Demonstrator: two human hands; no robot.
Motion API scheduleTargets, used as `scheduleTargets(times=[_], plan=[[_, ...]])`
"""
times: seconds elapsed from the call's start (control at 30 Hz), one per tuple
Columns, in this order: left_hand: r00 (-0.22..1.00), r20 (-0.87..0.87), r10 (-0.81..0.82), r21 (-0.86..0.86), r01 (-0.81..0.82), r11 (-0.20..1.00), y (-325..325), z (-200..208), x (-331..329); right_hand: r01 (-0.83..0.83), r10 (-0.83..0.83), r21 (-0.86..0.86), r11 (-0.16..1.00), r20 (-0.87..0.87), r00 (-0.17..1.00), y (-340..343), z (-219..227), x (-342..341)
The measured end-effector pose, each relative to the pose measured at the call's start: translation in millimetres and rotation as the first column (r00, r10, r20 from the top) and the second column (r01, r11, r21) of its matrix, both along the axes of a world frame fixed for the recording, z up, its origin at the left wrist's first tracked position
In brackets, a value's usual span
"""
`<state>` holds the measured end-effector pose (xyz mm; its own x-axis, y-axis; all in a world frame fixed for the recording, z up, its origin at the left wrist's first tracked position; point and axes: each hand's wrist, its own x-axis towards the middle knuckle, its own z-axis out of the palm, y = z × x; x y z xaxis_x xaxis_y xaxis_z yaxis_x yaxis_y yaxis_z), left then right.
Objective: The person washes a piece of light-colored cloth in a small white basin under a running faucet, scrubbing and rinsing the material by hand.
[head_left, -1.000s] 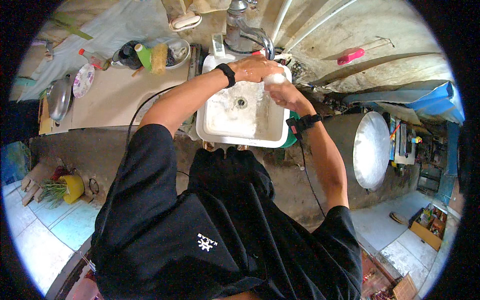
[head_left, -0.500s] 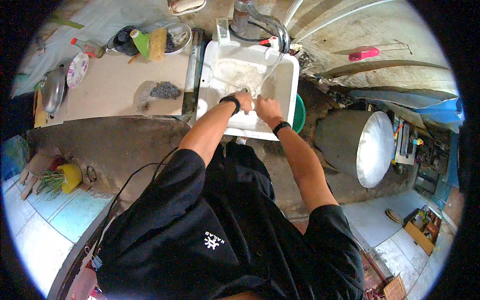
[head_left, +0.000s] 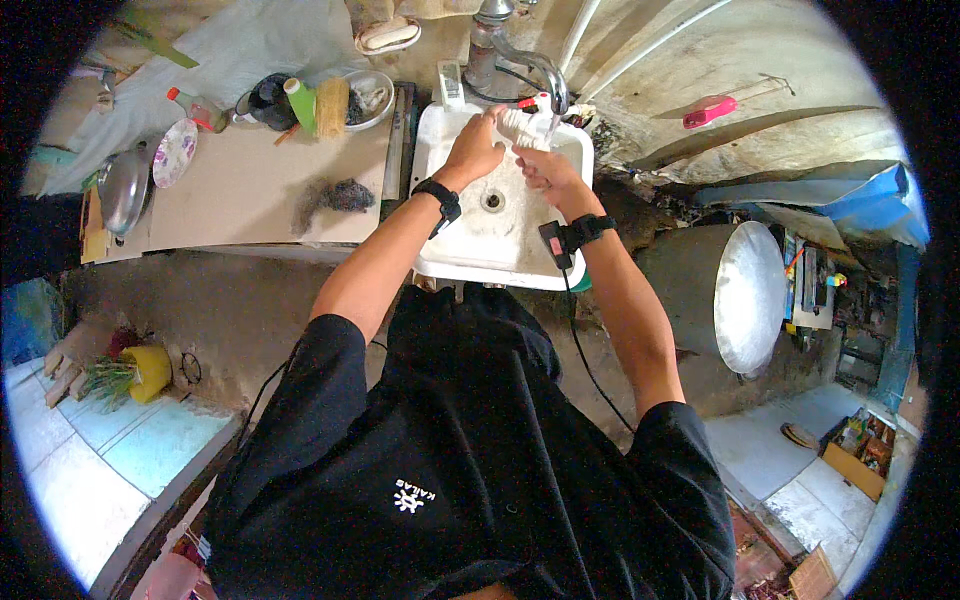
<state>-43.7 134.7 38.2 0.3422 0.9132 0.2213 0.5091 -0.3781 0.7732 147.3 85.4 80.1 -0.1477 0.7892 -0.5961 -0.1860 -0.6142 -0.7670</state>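
Note:
Over the far part of the white sink (head_left: 432, 150), close beneath the metal faucet (head_left: 545, 62), my two hands hold a white ridged object (head_left: 522, 128). Whether it is a folded cloth or something else I cannot make out. The fingertips of my left hand (head_left: 474, 150) pinch its left end. My right hand (head_left: 552, 178), fingers curled, grips its lower right edge. Part of the object is hidden behind the fingers. The dark drain hole (head_left: 492, 201) shows in the sink floor below my hands.
Left of the sink, a board-topped counter (head_left: 240, 200) carries a dark scouring pad (head_left: 348, 195), a yellow brush (head_left: 332, 108), a bowl (head_left: 372, 98), a patterned plate (head_left: 175, 152) and a metal pot lid (head_left: 125, 190). A large metal drum (head_left: 690, 285) stands at right. A pink-handled tool (head_left: 710, 112) lies beyond.
Both hands have moved away from me, from low in the sink up toward the faucet, with the white object between them. The drain is now uncovered to view.

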Motion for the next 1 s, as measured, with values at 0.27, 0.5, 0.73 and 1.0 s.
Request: scheduleTargets(times=[0.27,0.5,0.73,1.0], plan=[[0.998,0.060,0.022,-0.045,-0.020,0.999,4,60,32,0.403,-0.361,-0.032,0.914,-0.514,0.778,34,44,3],[0.992,0.112,0.058,-0.085,-0.048,0.995,-9,71,46,0.366,-0.218,0.094,0.926,-0.656,0.722,33,46,12],[0.986,0.146,0.083,-0.034,-0.079,0.996,-5,84,34,0.416,-0.386,-0.012,0.909,-0.401,0.831,-2,81,-15],[0.973,0.181,0.141,-0.416,-0.054,0.908,-4,75,47,-0.121,-0.429,0.660,0.742,0.605,0.671,-53,36,-7]])
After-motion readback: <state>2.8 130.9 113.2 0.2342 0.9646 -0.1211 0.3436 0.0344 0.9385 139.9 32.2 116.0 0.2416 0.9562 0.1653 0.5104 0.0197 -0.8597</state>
